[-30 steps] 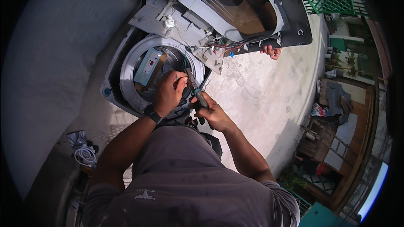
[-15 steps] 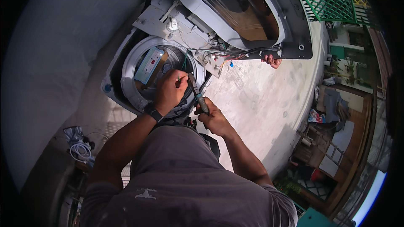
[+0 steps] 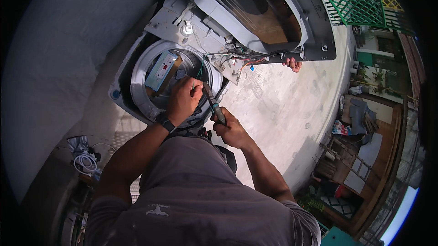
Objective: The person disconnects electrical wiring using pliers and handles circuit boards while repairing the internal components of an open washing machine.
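"Pale concrete floor (image 3: pixel 283 104) takes the sun on the right, and a wall (image 3: pixel 54 63) fills the left. What stands between them?"

"Washer (image 3: pixel 116 104), right in front of the person. Its top (image 3: pixel 319 40) is tilted up toward the far right, dark window (image 3: pixel 255 8) and all."

"Is that top propped?"

"Another person's hand (image 3: pixel 292 65) is at its lower edge, fingers curled. I can't tell how much weight it takes."

"And the person's own hands?"

"Left hand (image 3: pixel 184 100) is over the near side of the tub (image 3: pixel 138 81), thumb and fingertips pinched together on a green wire (image 3: pixel 201 69). Right hand (image 3: pixel 231 128) is just beside it, wrapped round the handles of the pliers (image 3: pixel 219 113)."

"Where do the pliers point?"

"Up and slightly left, the nose next to the left fingertips. Whether its jaws are closed, or touch the wire, I can't tell."

"Where does the wire run?"

"Up from the fingers to the wiring (image 3: pixel 248 57) along the top's lower edge. A blue plug (image 3: pixel 252 68) dangles from there."

"Anything inside the tub?"

"One light-blue panel (image 3: pixel 160 71), leaning at a slant, with brown board (image 3: pixel 173 69) along its right side."

"And on the ground?"

"White hose (image 3: pixel 84 164), coiled at the lower left, well apart from the washer."
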### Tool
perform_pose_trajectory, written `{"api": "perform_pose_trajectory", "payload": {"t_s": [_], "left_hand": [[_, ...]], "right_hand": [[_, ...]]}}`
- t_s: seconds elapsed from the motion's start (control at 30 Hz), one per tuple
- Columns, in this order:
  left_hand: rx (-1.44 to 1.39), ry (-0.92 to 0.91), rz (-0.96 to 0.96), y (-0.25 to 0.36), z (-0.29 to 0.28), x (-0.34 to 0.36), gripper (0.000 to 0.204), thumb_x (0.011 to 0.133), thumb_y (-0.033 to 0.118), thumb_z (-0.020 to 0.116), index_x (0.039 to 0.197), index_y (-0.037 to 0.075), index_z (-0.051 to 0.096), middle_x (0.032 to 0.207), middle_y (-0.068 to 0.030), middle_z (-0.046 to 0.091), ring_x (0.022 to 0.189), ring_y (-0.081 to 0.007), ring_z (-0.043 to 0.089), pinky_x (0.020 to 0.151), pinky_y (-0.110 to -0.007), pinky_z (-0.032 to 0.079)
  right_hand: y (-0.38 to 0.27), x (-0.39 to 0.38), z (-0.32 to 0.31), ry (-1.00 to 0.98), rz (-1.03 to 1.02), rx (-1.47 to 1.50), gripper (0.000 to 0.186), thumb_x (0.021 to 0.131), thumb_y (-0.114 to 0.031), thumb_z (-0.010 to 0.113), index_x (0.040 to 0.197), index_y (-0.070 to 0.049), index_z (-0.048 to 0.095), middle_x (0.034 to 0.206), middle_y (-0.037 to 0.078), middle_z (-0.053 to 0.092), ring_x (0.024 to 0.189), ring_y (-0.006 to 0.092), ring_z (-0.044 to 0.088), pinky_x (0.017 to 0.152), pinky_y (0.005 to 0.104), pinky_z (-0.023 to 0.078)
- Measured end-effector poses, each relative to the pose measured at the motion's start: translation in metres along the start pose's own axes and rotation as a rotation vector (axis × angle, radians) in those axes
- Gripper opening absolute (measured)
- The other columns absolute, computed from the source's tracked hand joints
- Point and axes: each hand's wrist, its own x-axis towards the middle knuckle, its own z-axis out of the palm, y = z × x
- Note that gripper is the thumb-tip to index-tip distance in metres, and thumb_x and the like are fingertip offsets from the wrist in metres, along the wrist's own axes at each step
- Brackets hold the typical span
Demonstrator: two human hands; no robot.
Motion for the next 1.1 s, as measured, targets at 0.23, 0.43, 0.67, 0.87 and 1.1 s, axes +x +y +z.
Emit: {"api": "perform_pose_trajectory", "payload": {"t_s": [0.23,0.43,0.67,0.87,1.1], "left_hand": [[-0.284,-0.044,-0.168,-0.005,0.003,-0.001,0.010,0.096,0.005,0.068,0.103,0.000,0.063,0.092,-0.0085,0.067,0.076,-0.0173,0.070,0.065,-0.029,0.057],[-0.637,-0.127,-0.553,0.000,-0.001,0.007,0.017,0.103,0.014,0.063,0.109,-0.002,0.066,0.097,-0.0057,0.067,0.085,-0.0160,0.073,0.075,-0.027,0.062],[-0.787,-0.137,-0.638,0.002,-0.004,0.009,0.022,0.103,0.013,0.063,0.115,-0.006,0.064,0.098,-0.0086,0.066,0.087,-0.0188,0.074,0.079,-0.028,0.062],[-0.796,-0.184,-0.617,-0.003,-0.007,0.010,0.022,0.103,0.018,0.065,0.115,-0.001,0.065,0.101,-0.0068,0.068,0.092,-0.0176,0.073,0.084,-0.029,0.061],[-0.820,-0.235,-0.629,-0.005,-0.011,0.013,0.019,0.102,0.015,0.065,0.114,0.000,0.064,0.102,-0.0077,0.069,0.092,-0.0173,0.073,0.084,-0.030,0.062]], "right_hand": [[0.004,0.000,-0.010,-0.098,-0.008,0.198,0.036,0.085,-0.005,0.057,0.120,-0.009,0.054,0.102,0.006,0.059,0.084,0.0149,0.057,0.073,0.0321,0.047],[0.029,0.010,-0.002,-0.054,-0.087,0.151,0.043,0.082,0.001,0.056,0.124,-0.009,0.055,0.110,0.007,0.055,0.095,0.0159,0.053,0.084,0.0311,0.045],[0.047,0.030,-0.001,0.112,-0.508,-0.165,0.046,0.073,0.006,0.058,0.118,-0.005,0.058,0.109,0.014,0.051,0.107,0.0329,0.054,0.096,0.0377,0.044],[0.043,0.031,-0.004,0.092,-0.480,-0.161,0.041,0.073,0.006,0.058,0.113,-0.004,0.057,0.107,0.014,0.050,0.105,0.0347,0.054,0.093,0.0394,0.045],[0.048,0.034,-0.009,0.062,-0.466,-0.234,0.038,0.076,0.008,0.057,0.113,-0.002,0.057,0.111,0.012,0.051,0.104,0.0268,0.056,0.089,0.0341,0.046]]}}
